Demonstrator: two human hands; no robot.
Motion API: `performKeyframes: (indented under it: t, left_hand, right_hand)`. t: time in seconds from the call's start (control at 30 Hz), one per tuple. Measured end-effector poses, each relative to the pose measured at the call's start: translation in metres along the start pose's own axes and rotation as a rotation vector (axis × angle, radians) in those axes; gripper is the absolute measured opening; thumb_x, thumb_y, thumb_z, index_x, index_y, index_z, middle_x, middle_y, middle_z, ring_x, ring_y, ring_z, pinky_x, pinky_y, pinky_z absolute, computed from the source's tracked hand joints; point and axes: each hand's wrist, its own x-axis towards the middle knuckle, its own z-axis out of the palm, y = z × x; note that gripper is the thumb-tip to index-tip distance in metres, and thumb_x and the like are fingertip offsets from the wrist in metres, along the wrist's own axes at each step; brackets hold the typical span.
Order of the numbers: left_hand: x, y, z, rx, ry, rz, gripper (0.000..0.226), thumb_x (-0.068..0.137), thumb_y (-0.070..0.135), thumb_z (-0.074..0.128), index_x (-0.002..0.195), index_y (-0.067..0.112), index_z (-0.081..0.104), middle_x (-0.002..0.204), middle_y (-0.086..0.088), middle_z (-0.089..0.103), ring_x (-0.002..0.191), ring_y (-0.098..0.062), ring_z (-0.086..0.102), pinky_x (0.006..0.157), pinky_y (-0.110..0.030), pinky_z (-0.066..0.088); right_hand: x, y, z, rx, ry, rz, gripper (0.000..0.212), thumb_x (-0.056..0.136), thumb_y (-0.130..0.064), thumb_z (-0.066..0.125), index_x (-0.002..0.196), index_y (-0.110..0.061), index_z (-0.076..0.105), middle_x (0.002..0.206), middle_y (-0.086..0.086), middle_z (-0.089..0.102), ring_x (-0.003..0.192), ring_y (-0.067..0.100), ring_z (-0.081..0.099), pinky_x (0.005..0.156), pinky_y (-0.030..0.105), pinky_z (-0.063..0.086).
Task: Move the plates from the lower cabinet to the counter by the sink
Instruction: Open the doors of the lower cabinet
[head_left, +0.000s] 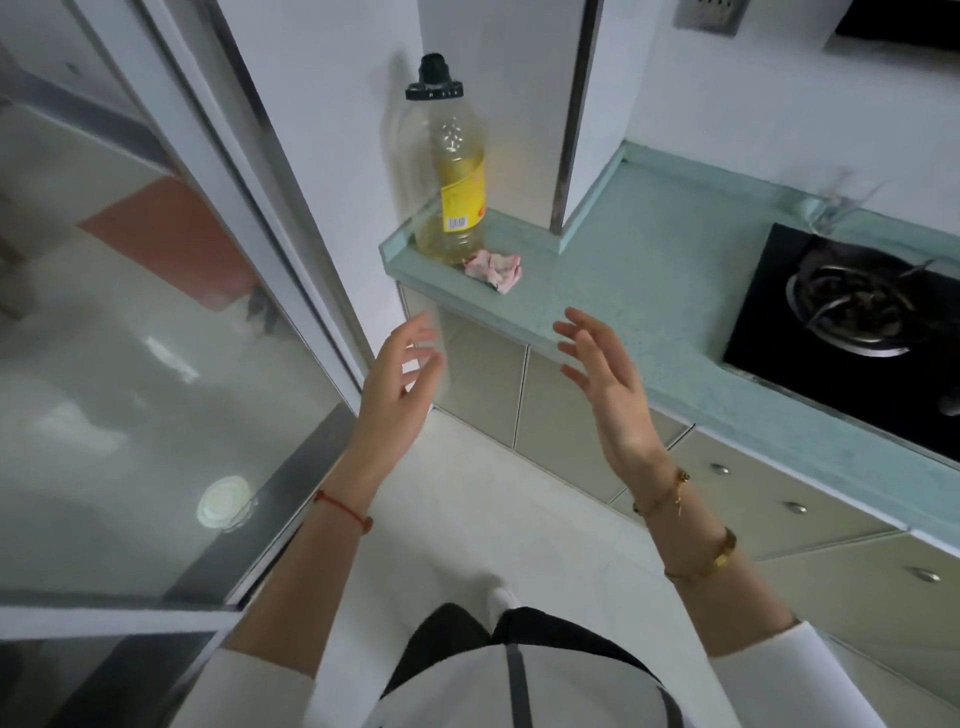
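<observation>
With my left hand (397, 374) and right hand (605, 387) raised empty, fingers spread, I face the closed lower cabinet (488, 379) under the bench (623, 270), ready to open it.

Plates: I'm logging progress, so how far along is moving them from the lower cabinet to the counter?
Nothing looks done: no plates show, and the counter holds only an oil bottle and a crumpled wrapper. The left hand and right hand are open and empty. The lower cabinet doors are shut, so every step remains.
</observation>
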Motion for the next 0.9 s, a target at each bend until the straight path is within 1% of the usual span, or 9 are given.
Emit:
performKeyframes:
  t: [0.17, 0.3, 0.5, 0.67, 0.73, 0.8, 0.83, 0.87, 0.9]
  left_hand:
    - [0.061, -0.026, 0.012, 0.025, -0.091, -0.094, 0.039, 0.099, 0.017, 0.054, 0.137, 0.022, 0.053, 0.129, 0.005, 0.062, 0.115, -0.009, 0.060, 0.082, -0.006, 0.044]
    - [0.112, -0.048, 0.020, 0.043, -0.223, -0.198, 0.038, 0.097, 0.017, 0.056, 0.134, 0.022, 0.055, 0.127, 0.004, 0.063, 0.114, -0.014, 0.060, 0.103, -0.039, 0.049]
    - [0.171, -0.073, 0.032, 0.019, -0.347, -0.361, 0.039, 0.098, 0.017, 0.057, 0.137, 0.013, 0.053, 0.127, -0.008, 0.062, 0.118, -0.029, 0.061, 0.104, -0.046, 0.048]
    - [0.202, -0.103, 0.050, -0.016, -0.454, -0.461, 0.044, 0.100, 0.011, 0.051, 0.143, 0.005, 0.045, 0.114, -0.008, 0.060, 0.102, -0.023, 0.059, 0.094, -0.039, 0.050]
    - [0.210, -0.119, 0.059, -0.044, -0.471, -0.529, 0.037, 0.102, 0.012, 0.048, 0.139, 0.008, 0.048, 0.110, -0.006, 0.060, 0.098, -0.019, 0.060, 0.087, -0.033, 0.050]
    - [0.217, -0.137, 0.067, -0.121, -0.507, -0.638, 0.026, 0.106, 0.013, 0.041, 0.109, 0.019, 0.067, 0.091, 0.003, 0.066, 0.076, -0.008, 0.065, 0.071, -0.021, 0.049]
    - [0.219, -0.149, 0.072, -0.163, -0.514, -0.687, 0.035, 0.107, 0.014, 0.038, 0.095, 0.021, 0.071, 0.085, 0.005, 0.067, 0.066, -0.003, 0.066, 0.067, -0.019, 0.048]
    - [0.221, -0.161, 0.079, -0.150, -0.506, -0.702, 0.033, 0.106, 0.014, 0.038, 0.099, 0.018, 0.070, 0.092, 0.003, 0.067, 0.070, -0.004, 0.067, 0.071, -0.021, 0.050]
    - [0.222, -0.174, 0.086, -0.156, -0.482, -0.673, 0.026, 0.105, 0.012, 0.041, 0.118, 0.012, 0.063, 0.105, -0.003, 0.065, 0.085, -0.010, 0.069, 0.083, -0.027, 0.052]
  right_hand:
    - [0.042, 0.006, 0.008, -0.049, 0.040, 0.027, 0.034, 0.104, -0.024, 0.042, 0.134, -0.017, 0.054, 0.126, -0.004, 0.062, 0.122, 0.015, 0.057, 0.109, 0.038, 0.045]
    - [0.072, 0.016, 0.020, -0.070, 0.120, 0.064, 0.033, 0.103, -0.024, 0.043, 0.134, -0.017, 0.054, 0.126, -0.003, 0.063, 0.123, 0.016, 0.056, 0.110, 0.041, 0.044]
    - [0.104, 0.035, 0.046, -0.098, 0.253, 0.077, 0.032, 0.103, -0.022, 0.044, 0.133, -0.016, 0.054, 0.121, -0.004, 0.062, 0.122, 0.012, 0.056, 0.113, 0.038, 0.041]
    - [0.126, 0.065, 0.067, -0.159, 0.341, 0.070, 0.030, 0.103, -0.023, 0.045, 0.131, -0.018, 0.054, 0.123, -0.004, 0.062, 0.119, 0.009, 0.056, 0.108, 0.036, 0.043]
    - [0.131, 0.080, 0.072, -0.176, 0.360, 0.068, 0.031, 0.103, -0.022, 0.045, 0.132, -0.017, 0.055, 0.125, -0.001, 0.062, 0.119, 0.010, 0.057, 0.107, 0.037, 0.043]
    - [0.136, 0.099, 0.075, -0.194, 0.372, 0.056, 0.030, 0.103, -0.020, 0.045, 0.131, -0.016, 0.055, 0.128, 0.003, 0.063, 0.119, 0.010, 0.057, 0.107, 0.037, 0.044]
    - [0.138, 0.111, 0.075, -0.208, 0.377, 0.045, 0.030, 0.102, -0.019, 0.046, 0.130, -0.016, 0.056, 0.127, 0.004, 0.063, 0.119, 0.010, 0.057, 0.106, 0.037, 0.044]
    - [0.141, 0.124, 0.074, -0.227, 0.381, 0.026, 0.030, 0.102, -0.018, 0.046, 0.130, -0.015, 0.056, 0.126, 0.004, 0.064, 0.119, 0.010, 0.058, 0.104, 0.036, 0.045]
    - [0.143, 0.139, 0.073, -0.251, 0.383, 0.002, 0.030, 0.102, -0.018, 0.046, 0.130, -0.014, 0.056, 0.125, 0.004, 0.065, 0.118, 0.009, 0.058, 0.101, 0.032, 0.047]
